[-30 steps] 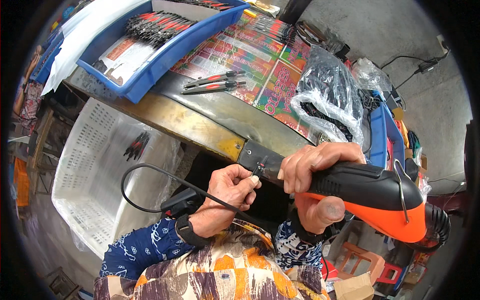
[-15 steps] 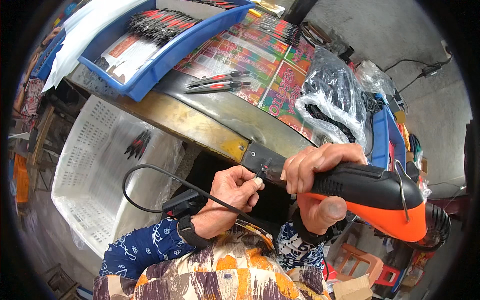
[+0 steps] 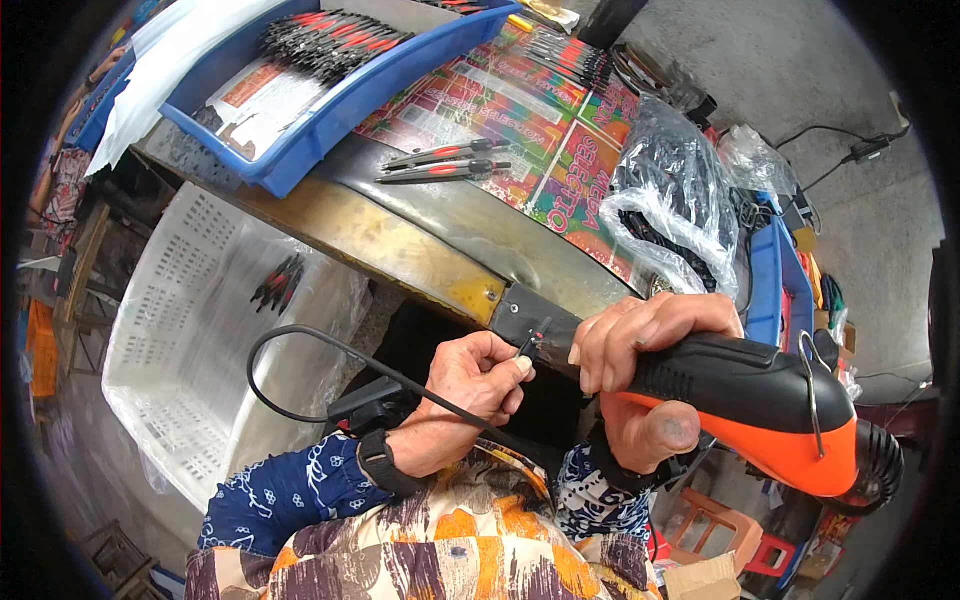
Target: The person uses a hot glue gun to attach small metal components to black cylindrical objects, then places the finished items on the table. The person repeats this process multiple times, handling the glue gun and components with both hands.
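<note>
My right hand [image 3: 655, 350] wraps round an orange and black heat gun [image 3: 760, 415] with a wire hook on its side. The vented rear end of the gun lies at the right; its front end is partly hidden by my fingers. My left hand [image 3: 478, 380] pinches a small thin black piece with a red spot [image 3: 533, 346] between thumb and fingertips. That piece is just left of my right fingers, close to the table's dark end plate [image 3: 518, 312]. A black cable [image 3: 330, 340] loops over my left wrist.
On the table, several black and red pen-like pieces [image 3: 445, 165] lie near a blue tray [image 3: 285, 175] piled with more. A plastic bag of black parts [image 3: 670, 190] sits at the right. Below left stands a lined white basket [image 3: 160, 330] with a few dark pieces [image 3: 280, 283].
The whole view has shifted slightly, moving the table contents a little to the right. Both hands keep their grips, and the small piece stays pinched near the table edge.
</note>
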The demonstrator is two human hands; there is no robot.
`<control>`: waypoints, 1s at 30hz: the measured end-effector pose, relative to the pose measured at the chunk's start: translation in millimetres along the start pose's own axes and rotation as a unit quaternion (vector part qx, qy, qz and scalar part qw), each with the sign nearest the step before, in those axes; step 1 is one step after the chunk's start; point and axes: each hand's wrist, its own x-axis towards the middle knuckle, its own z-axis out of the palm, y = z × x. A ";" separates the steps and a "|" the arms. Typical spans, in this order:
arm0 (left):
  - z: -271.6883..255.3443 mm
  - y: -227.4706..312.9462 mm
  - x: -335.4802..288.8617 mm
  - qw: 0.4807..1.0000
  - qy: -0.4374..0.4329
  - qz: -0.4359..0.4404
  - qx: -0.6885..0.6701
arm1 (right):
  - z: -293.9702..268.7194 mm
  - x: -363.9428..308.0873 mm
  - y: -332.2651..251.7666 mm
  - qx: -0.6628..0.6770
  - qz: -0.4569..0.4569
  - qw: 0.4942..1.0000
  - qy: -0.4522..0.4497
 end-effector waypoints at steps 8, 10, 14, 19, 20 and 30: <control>1.1 -2.9 0.5 1.000 0.012 0.016 0.009 | -0.7 2.2 1.8 0.042 0.020 0.999 -0.028; 1.9 -4.2 1.0 0.999 0.020 0.040 0.031 | -1.3 3.7 3.7 0.035 0.023 0.998 -0.044; 1.4 -4.8 1.2 0.997 0.018 0.062 0.046 | -4.9 9.8 10.7 0.030 0.002 0.996 -0.080; -7.4 -0.9 0.5 0.998 -0.032 0.032 0.039 | -7.7 11.6 14.5 0.008 -0.002 0.995 -0.098; -5.5 -2.9 0.8 0.998 -0.022 0.052 0.033 | -7.1 11.3 15.2 0.011 0.003 0.996 -0.092; 4.3 -6.8 1.2 0.996 0.030 0.085 0.030 | 0.3 10.6 14.3 0.019 0.028 0.998 -0.056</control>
